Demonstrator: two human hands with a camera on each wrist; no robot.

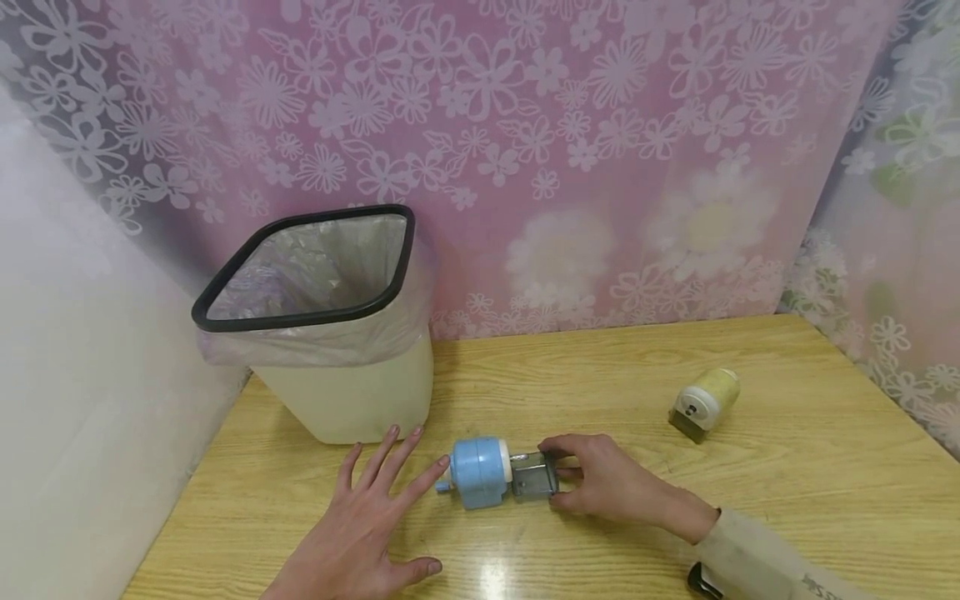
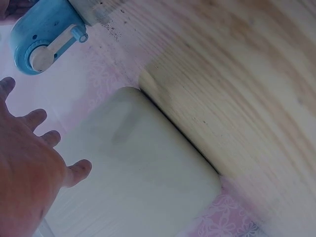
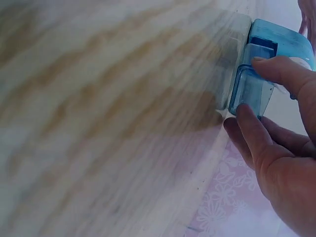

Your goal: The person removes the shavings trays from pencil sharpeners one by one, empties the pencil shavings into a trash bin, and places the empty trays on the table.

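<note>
A blue pencil sharpener (image 1: 480, 472) with a white collar lies on the wooden table. Its crank (image 2: 58, 45) faces my left side. Out of its right end sticks a translucent drawer-like part (image 1: 534, 478), which my right hand (image 1: 609, 482) pinches between thumb and fingers. From the right wrist, the thumb and a fingertip lie on that clear part (image 3: 249, 91). My left hand (image 1: 363, 521) is spread with straight fingers beside the crank end, the index fingertip close to it; whether they touch I cannot tell. The left wrist view shows those fingers apart, holding nothing.
A cream bin (image 1: 367, 400) with a black rim (image 1: 300, 319) and a plastic liner stands at the back left. To the right lies a yellow and white cylinder (image 1: 716, 392) with a dark end. A black object (image 1: 703, 581) shows partly under my right sleeve (image 1: 765, 554). Flowered cloth hangs behind.
</note>
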